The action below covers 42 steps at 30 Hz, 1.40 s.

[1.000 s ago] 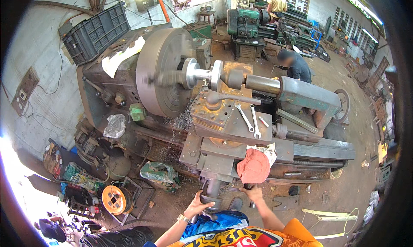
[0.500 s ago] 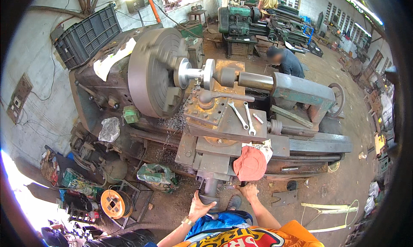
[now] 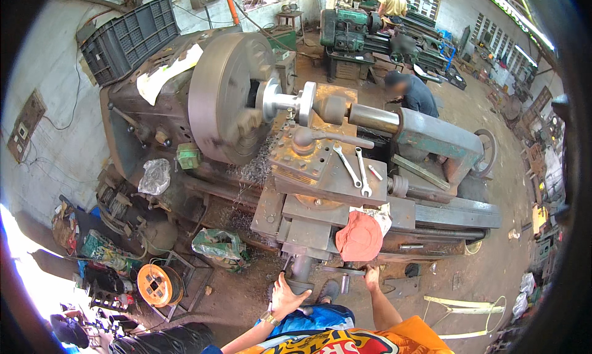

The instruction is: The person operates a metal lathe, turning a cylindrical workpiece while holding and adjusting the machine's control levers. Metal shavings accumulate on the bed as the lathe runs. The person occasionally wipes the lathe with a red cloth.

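Note:
I stand at a large, rusty lathe [image 3: 320, 187]. My left hand [image 3: 287, 295] rests on the round handle at the bottom front of the carriage, fingers wrapped over it. My right hand [image 3: 372, 276] grips a handwheel bar under the apron. A red cloth [image 3: 359, 237] hangs on the carriage just above my right hand. Two wrenches [image 3: 354, 169] lie on the cross slide. The big chuck [image 3: 225, 95] holds a shiny flanged shaft [image 3: 290, 102] that meets the tailstock [image 3: 425, 132].
A black crate [image 3: 126, 36] sits on the headstock. An orange cable reel [image 3: 157, 285] and bags lie on the floor at left. A person [image 3: 412, 92] bends behind the tailstock; another person [image 3: 391, 3] stands by a green machine [image 3: 351, 27].
The view has shifted slightly, so the lathe sits a little higher and left. Both hands stay on the carriage handles with little visible movement.

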Each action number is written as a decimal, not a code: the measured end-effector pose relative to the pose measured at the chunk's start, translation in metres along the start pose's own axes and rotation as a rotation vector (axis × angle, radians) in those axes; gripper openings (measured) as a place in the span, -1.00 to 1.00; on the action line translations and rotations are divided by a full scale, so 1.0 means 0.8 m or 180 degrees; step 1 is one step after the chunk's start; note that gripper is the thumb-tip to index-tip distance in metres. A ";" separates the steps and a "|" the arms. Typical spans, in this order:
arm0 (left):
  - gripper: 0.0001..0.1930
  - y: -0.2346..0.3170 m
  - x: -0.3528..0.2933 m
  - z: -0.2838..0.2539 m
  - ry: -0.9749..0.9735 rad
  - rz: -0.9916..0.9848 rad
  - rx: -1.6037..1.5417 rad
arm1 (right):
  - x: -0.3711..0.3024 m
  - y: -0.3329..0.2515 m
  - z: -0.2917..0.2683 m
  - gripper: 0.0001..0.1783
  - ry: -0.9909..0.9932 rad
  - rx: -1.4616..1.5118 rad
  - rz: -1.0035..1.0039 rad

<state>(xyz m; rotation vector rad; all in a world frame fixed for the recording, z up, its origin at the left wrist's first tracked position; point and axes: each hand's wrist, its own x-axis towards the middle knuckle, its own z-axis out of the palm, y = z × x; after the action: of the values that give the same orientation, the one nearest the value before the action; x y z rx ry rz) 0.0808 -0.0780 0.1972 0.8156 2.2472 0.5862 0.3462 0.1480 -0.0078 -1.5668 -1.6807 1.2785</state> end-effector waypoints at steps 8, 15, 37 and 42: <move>0.24 -0.005 0.002 -0.001 -0.0118 0.0066 -0.0069 | -0.009 -0.003 0.025 -0.63 0.1395 -0.0318 0.0977; 0.04 -0.031 0.018 -0.016 -0.0404 0.0121 -0.0665 | -0.021 -0.030 0.080 -0.51 0.1092 -0.1059 0.0391; -0.42 -0.156 0.197 0.121 -0.1258 -0.0601 0.0312 | -0.014 -0.033 0.073 -0.83 0.0809 -0.3271 0.0335; -0.52 -0.167 0.193 0.136 -0.0864 -0.0530 0.0041 | -0.008 -0.011 0.059 -0.84 0.0530 -0.4065 -0.0478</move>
<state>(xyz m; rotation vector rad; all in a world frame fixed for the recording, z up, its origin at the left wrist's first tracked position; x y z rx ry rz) 0.0169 -0.0465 -0.0227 0.6627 2.0461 0.3597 0.3028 0.1292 -0.0187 -1.9715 -2.5923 -0.1804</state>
